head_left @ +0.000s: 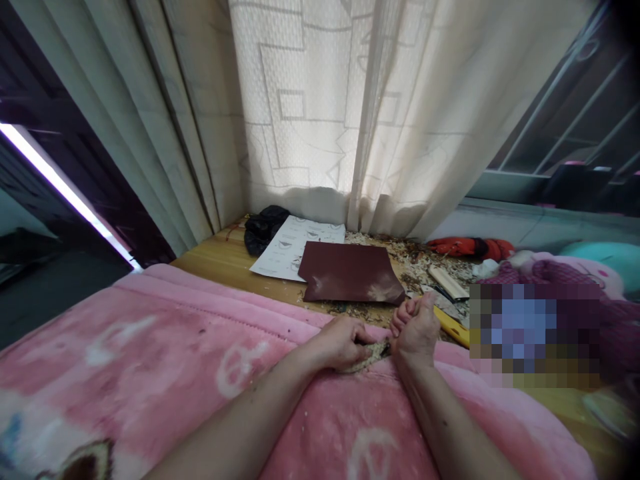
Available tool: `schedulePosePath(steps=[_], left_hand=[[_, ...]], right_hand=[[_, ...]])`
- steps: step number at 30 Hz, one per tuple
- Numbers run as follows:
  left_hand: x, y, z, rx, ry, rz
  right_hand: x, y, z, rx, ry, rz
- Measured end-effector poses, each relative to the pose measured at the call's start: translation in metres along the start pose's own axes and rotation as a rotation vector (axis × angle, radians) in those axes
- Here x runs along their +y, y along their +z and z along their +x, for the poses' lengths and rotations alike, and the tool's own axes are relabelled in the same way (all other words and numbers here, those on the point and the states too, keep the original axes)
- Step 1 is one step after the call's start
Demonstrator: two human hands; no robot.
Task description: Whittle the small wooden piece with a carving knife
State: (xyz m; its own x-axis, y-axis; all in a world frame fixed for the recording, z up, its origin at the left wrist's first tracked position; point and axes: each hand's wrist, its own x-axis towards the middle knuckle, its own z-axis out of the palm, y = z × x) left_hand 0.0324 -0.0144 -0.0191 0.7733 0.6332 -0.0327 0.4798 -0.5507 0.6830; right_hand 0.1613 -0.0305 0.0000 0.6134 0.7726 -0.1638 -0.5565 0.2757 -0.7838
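Note:
A short, pale beige strip that looks braided or woven [369, 358] lies low between my two hands, over the pink blanket [290, 413]. My left hand [343, 343] is closed on its left part, with thumb and forefinger bent together. My right hand [415, 330] is a fist with the palm side turned up. The strip's darker right end runs into the little-finger side of that fist, and the curled fingers hide the rest. Just beyond the hands lies a dark red sheet [350, 270] with a pale scuffed patch near its front right corner.
White printed paper [283, 250] and a black plastic bag [265, 227] lie on the wooden surface [215, 257]. Straw-like scraps [415, 257] are scattered to the right, around a cream-coloured bar [449, 283] and a yellow tool [451, 327]. A red bundle [470, 248] sits by the curtain [310, 120].

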Motion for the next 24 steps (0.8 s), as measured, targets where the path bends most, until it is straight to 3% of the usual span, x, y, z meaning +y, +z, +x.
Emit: schedulePosePath(steps=[8,16,19,24], left_hand=[[0.001,0.0,0.0,0.0,0.012,-0.03],[0.006,-0.006,-0.004,-0.004,0.081,-0.061],[0.011,-0.01,-0.006,0.03,0.109,-0.138],[0.02,-0.018,-0.011,-0.027,0.131,-0.332]], right_hand=[[0.0,0.001,0.007,0.016,0.114,0.0],[-0.009,-0.006,0.019,-0.235,0.464,0.139],[-0.013,-0.01,0.024,-0.238,0.477,0.212],[-0.015,-0.014,0.029,-0.177,0.397,0.237]])
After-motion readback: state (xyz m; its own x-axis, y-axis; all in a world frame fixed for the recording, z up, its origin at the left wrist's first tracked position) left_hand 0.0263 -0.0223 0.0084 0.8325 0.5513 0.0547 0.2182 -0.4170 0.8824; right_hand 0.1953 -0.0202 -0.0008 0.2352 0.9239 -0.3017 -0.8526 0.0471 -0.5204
